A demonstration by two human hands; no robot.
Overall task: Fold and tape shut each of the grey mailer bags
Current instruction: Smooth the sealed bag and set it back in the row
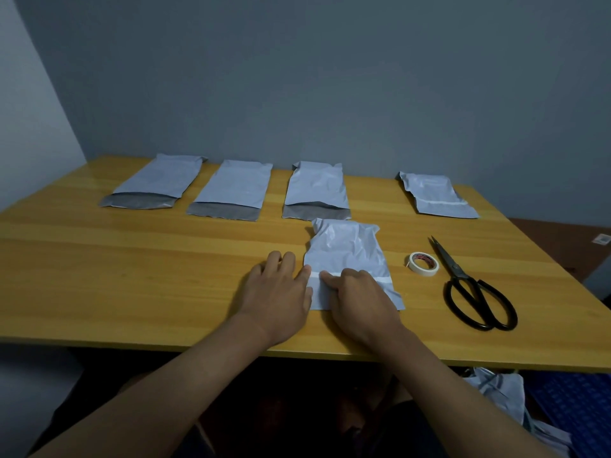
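My packing station in a plain room: wooden worktop (pixel 132 259) against bare grey wall (pixel 297 77), with tape roll (pixel 423 263) and scissors (pixel 469 289).
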